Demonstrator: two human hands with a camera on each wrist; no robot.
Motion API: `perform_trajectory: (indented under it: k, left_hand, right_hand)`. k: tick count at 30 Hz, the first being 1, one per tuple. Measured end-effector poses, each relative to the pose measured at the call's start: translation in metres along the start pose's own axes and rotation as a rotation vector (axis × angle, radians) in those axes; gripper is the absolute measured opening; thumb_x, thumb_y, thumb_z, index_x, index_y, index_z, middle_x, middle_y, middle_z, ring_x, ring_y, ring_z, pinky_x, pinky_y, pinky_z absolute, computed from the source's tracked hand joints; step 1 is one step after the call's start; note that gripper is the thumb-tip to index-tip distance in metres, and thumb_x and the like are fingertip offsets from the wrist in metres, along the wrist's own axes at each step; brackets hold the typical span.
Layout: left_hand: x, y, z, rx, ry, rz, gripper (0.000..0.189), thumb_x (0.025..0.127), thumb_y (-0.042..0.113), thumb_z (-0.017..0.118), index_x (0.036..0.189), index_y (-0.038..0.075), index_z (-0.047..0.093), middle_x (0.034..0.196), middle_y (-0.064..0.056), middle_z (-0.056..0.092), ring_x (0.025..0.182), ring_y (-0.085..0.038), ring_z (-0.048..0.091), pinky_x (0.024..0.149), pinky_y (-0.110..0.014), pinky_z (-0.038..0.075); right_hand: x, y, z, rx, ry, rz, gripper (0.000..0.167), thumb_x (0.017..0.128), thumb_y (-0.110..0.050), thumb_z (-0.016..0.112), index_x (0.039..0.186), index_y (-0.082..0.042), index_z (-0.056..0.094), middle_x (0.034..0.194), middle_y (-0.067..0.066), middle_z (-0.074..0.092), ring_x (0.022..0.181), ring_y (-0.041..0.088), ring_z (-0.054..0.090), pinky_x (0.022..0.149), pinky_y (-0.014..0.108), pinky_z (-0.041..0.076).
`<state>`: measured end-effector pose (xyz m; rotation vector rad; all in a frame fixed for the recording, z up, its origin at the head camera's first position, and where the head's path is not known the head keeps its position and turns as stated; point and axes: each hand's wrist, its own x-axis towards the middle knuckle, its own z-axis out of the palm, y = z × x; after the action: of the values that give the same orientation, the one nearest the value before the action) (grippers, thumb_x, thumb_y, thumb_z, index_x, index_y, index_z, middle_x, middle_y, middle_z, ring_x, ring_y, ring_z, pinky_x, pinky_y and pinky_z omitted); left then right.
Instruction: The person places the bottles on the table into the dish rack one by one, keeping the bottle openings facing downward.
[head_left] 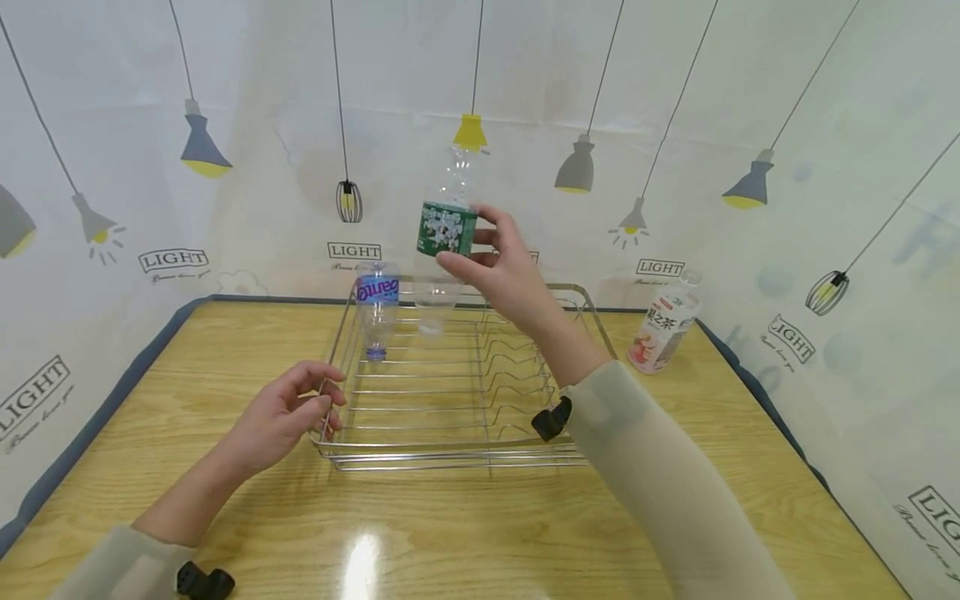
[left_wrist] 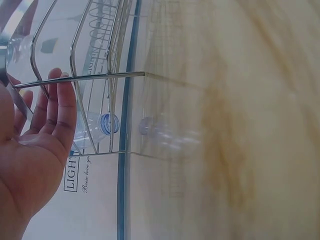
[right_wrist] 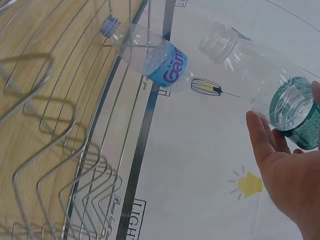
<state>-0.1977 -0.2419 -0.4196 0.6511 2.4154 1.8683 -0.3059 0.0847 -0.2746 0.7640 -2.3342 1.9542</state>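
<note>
My right hand (head_left: 502, 267) grips a clear plastic bottle (head_left: 447, 227) with a green label round its middle. This bottle is tilted upside down, its capless mouth pointing down over the back of a wire dish rack (head_left: 420, 446). At the rack's left side, my left hand (head_left: 288, 412) holds the rim, thumb outside and fingers reaching over. In the left wrist view, the fingers (left_wrist: 65, 110) lie against the side wires. A second clear bottle (head_left: 377, 292), with a blue and purple label, stands inverted in the rack's back left corner, its blue cap downward.
A pinkish-white labelled bottle (head_left: 663, 325) stands upright on the wooden table (head_left: 450, 533), right of the rack. Wavy plate dividers (head_left: 513, 367) fill the rack's right part. Behind the table hangs a pale cloth (head_left: 277, 108) printed with lamps.
</note>
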Motion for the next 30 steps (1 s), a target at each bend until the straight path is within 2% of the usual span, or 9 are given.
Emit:
perform_trajectory:
  k: [5, 16, 22, 30]
  left_hand:
    - [-0.001, 0.000, 0.000, 0.000, 0.008, -0.004, 0.024, 0.113, 0.003, 0.052, 0.137, 0.004, 0.056, 0.111, -0.019, 0.066, 0.085, -0.019, 0.075, 0.072, -0.035, 0.067]
    - [0.000, 0.000, 0.000, -0.006, 0.010, -0.012, 0.024, 0.113, 0.003, 0.052, 0.137, 0.004, 0.056, 0.112, -0.018, 0.066, 0.085, -0.018, 0.074, 0.071, -0.034, 0.066]
    - [-0.001, 0.001, 0.000, -0.008, 0.009, -0.016, 0.025, 0.113, 0.003, 0.052, 0.137, 0.006, 0.057, 0.112, -0.016, 0.067, 0.086, -0.017, 0.075, 0.072, -0.033, 0.066]
    - [0.000, 0.000, 0.001, -0.018, 0.017, -0.027, 0.025, 0.112, 0.002, 0.053, 0.136, 0.009, 0.058, 0.112, -0.016, 0.068, 0.086, -0.017, 0.075, 0.072, -0.033, 0.067]
  right_hand:
    - [0.014, 0.002, 0.011, 0.015, 0.021, 0.012, 0.086, 0.102, -0.029, 0.081, 0.170, -0.024, 0.027, 0.148, 0.012, 0.056, 0.127, 0.030, 0.067, 0.099, 0.041, 0.064]
    - [0.042, 0.026, 0.030, 0.046, 0.089, 0.025, 0.086, 0.102, -0.033, 0.080, 0.170, -0.022, 0.029, 0.150, 0.013, 0.055, 0.129, 0.030, 0.066, 0.100, 0.043, 0.062]
    - [0.047, 0.044, 0.037, 0.056, 0.108, 0.061, 0.086, 0.102, -0.035, 0.081, 0.170, -0.021, 0.030, 0.154, 0.015, 0.054, 0.135, 0.033, 0.063, 0.112, 0.057, 0.057]
    - [0.049, 0.063, 0.039, 0.031, 0.133, 0.103, 0.082, 0.102, -0.036, 0.080, 0.168, -0.022, 0.034, 0.152, 0.014, 0.055, 0.133, 0.032, 0.064, 0.110, 0.050, 0.059]
